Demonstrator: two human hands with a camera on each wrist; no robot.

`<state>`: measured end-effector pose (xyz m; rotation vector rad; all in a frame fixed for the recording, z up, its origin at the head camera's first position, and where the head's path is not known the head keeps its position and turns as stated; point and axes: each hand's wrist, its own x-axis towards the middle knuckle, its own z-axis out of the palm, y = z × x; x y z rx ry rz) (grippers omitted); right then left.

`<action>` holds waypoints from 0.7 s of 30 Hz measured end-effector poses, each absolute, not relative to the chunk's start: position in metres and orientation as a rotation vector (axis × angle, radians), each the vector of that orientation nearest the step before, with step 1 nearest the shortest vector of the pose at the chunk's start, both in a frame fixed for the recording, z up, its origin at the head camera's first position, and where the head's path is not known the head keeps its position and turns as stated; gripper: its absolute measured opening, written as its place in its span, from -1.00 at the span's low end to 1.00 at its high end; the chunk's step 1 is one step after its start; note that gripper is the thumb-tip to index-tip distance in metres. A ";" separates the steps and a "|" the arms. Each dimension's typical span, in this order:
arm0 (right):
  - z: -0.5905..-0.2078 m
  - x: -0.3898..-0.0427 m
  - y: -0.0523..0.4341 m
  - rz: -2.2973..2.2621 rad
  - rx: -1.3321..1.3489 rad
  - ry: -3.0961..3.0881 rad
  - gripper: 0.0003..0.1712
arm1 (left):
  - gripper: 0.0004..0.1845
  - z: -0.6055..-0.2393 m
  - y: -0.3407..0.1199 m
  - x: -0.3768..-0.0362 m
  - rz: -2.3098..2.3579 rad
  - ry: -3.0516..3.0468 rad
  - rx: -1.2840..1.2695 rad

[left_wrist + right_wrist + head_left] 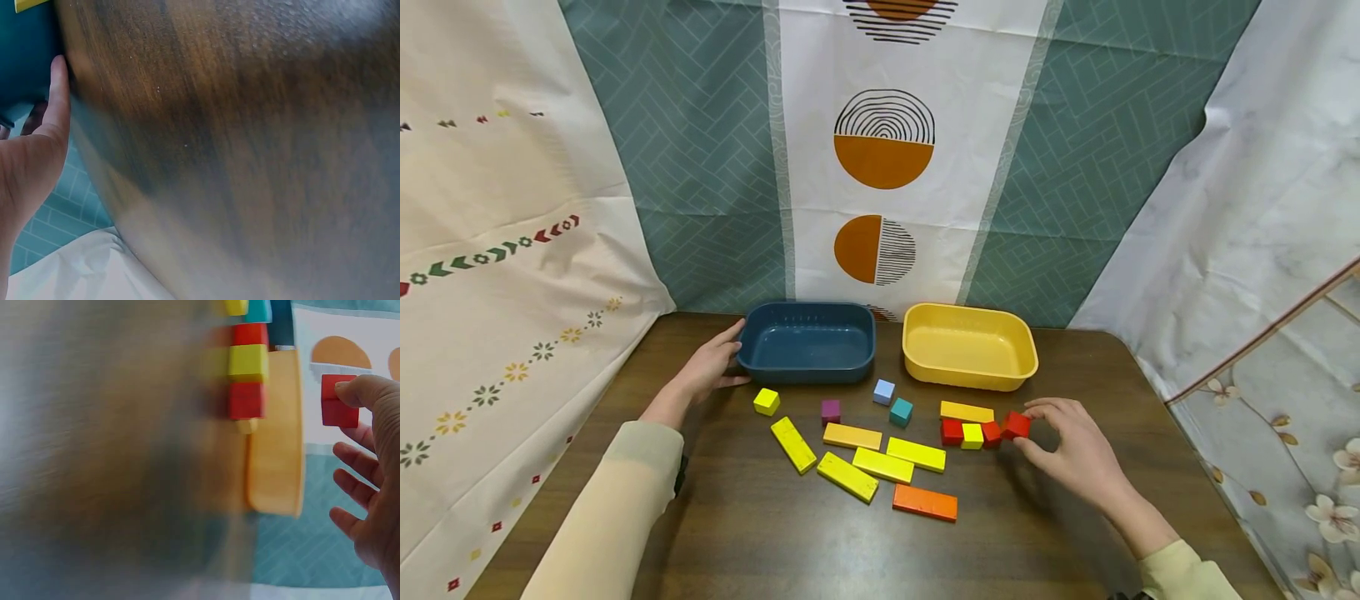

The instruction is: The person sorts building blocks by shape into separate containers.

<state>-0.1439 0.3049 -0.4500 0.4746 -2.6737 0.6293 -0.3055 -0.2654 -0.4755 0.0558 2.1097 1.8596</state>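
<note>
My right hand [1075,446] pinches a red cube [1017,425] between thumb and fingers; in the right wrist view this red cube [340,412] shows with the other fingers spread below it. Just left of it is a row of a red cube [952,431], a yellow cube [972,436] and another red cube [992,434]. On the far left, my left hand [703,371] rests against the end of the dark blue tray [807,373]. In the left wrist view the left thumb [59,94] lies straight along the tray's wall.
A yellow tray [970,377] stands right of the blue one, at the table's back edge. Lying in front are several flat bars, among them an orange bar [925,502] and a yellow bar [847,477]. Loose cubes include a purple cube [831,411] and a teal cube [901,412].
</note>
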 end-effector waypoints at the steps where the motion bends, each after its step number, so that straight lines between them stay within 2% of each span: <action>1: -0.446 -0.147 0.303 0.645 0.471 -2.673 -0.65 | -0.38 -0.475 -0.265 -0.305 1.859 2.112 0.056; 21: -0.411 -0.223 0.243 0.797 0.420 -2.792 -0.57 | -0.38 -0.477 -0.266 -0.306 1.864 2.115 0.035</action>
